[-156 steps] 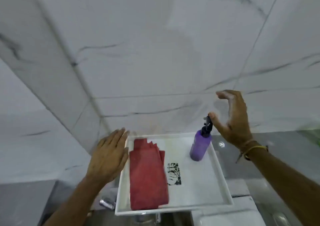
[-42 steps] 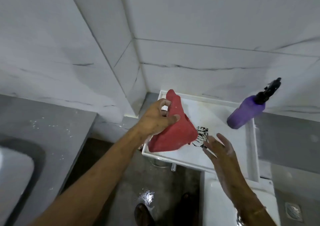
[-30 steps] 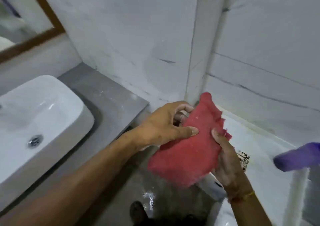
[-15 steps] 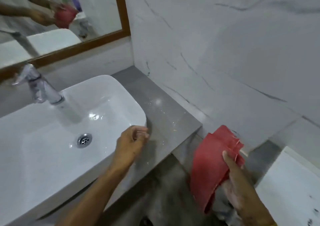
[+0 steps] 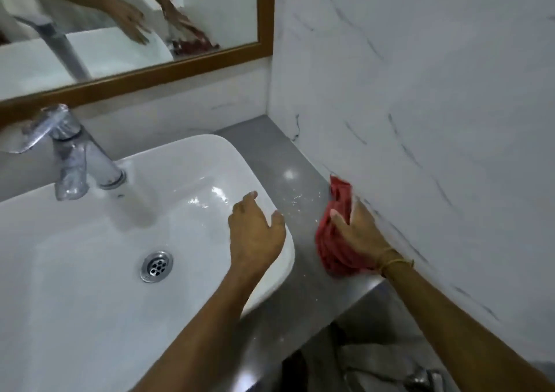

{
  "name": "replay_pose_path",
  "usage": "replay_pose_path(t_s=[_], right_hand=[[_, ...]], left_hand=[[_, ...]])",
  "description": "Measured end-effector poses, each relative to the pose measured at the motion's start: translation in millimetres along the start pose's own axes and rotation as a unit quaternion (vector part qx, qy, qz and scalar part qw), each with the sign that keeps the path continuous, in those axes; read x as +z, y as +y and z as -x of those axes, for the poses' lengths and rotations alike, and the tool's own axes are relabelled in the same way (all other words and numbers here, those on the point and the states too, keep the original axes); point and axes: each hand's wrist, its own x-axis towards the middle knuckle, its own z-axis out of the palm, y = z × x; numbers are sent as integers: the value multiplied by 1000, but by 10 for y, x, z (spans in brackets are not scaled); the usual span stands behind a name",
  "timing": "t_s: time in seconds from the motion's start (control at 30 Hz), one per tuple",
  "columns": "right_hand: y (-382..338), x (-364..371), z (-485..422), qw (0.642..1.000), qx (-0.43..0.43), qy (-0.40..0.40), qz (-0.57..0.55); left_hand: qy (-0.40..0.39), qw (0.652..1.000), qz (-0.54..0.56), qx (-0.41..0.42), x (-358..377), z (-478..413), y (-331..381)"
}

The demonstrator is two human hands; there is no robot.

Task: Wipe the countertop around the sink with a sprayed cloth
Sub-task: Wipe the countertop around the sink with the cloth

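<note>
A crumpled red cloth (image 5: 333,243) lies on the grey countertop (image 5: 270,142) to the right of the white sink (image 5: 90,271), against the marble side wall. My right hand (image 5: 357,235) presses down on the cloth with fingers spread over it. White specks and drops dot the grey surface just left of the cloth. My left hand (image 5: 255,229) rests on the sink's right rim, fingers apart, holding nothing.
A chrome tap (image 5: 66,151) stands at the sink's back left, and the drain (image 5: 156,266) sits in the basin's middle. A wood-framed mirror (image 5: 135,31) hangs on the back wall. The marble wall (image 5: 420,106) bounds the narrow counter strip on the right; floor shows below.
My right hand has brought the red cloth from mid-air down onto the countertop beside the wall. My left hand stays at the sink's right rim. The view has turned further towards the sink.
</note>
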Motion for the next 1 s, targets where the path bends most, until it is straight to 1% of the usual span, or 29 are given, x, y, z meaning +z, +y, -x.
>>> replay_pose_path(t_s=[0.03,0.07,0.1,0.13,0.17,0.23,0.3,0.4,0.5,0.6,0.8,0.9,1.0], right_hand=[[115,154,-150,996,9,-41,83],[242,291,-263,984,19,-70,164],[349,398,-339,969,16,-80,233],[426,477,-384,957,4,-71,280],[479,555,-433,952,-17,-49,302],[527,635,-513,950,-60,-5,306],[521,652,-663,952,-88,9,294],[454,693,-985,952,-117,2,283],[270,807,-1264,944,-146,-2,296],[97,971,-1387,938,-165,-37,302],[99,1080,-1088,928,-224,-51,292],[287,1100,-664,926,-237,-45,290],[535,1035,-329,920,-235,-33,312]], left_hand=[[-16,1000,-22,-15,90,-75,3],[-28,998,-37,-29,177,-141,4],[-34,998,-44,-41,260,-206,4],[-33,997,-45,-49,336,-266,8],[-28,997,-45,-55,411,-334,4],[-6,998,-32,-60,505,-377,4],[28,997,-24,-65,551,-374,2],[51,995,-33,-77,598,-396,-1],[62,995,-42,-70,601,-404,-14],[76,994,-50,-59,628,-412,-41],[76,995,-46,-40,659,-387,-57],[68,996,-41,-36,641,-377,-56],[60,997,-36,-31,629,-363,-76]])
